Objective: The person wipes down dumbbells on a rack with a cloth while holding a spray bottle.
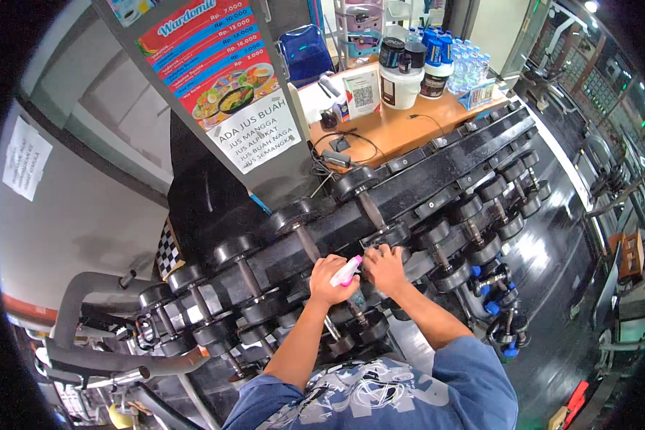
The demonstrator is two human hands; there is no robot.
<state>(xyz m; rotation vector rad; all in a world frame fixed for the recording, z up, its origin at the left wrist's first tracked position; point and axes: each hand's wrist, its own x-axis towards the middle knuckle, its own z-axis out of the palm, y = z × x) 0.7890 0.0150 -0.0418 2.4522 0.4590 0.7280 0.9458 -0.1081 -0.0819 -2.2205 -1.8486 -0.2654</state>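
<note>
My left hand (327, 279) is wrapped around a spray bottle with a white-and-pink trigger head (349, 270). The bottle's body is mostly hidden by the hand. Close beside the nozzle, my right hand (385, 270) has bent fingers at the near head of a black dumbbell (374, 210); whether it grips anything is hidden. That dumbbell lies across the upper tier of a black dumbbell rack (435, 188). To its left rests another dumbbell with a worn metal handle (307, 242). Below my hands, a lower-tier dumbbell (358, 314) is partly covered by the left arm.
More dumbbells (249, 277) line both tiers. Behind the rack stands a wooden counter (398, 126) with tubs (400, 88), water bottles (468, 64) and loose cables (357, 142). A signboard pillar (279, 185) rises back left. Padded gym equipment (118, 357) stands at left; blue-ended weights (492, 307) sit right.
</note>
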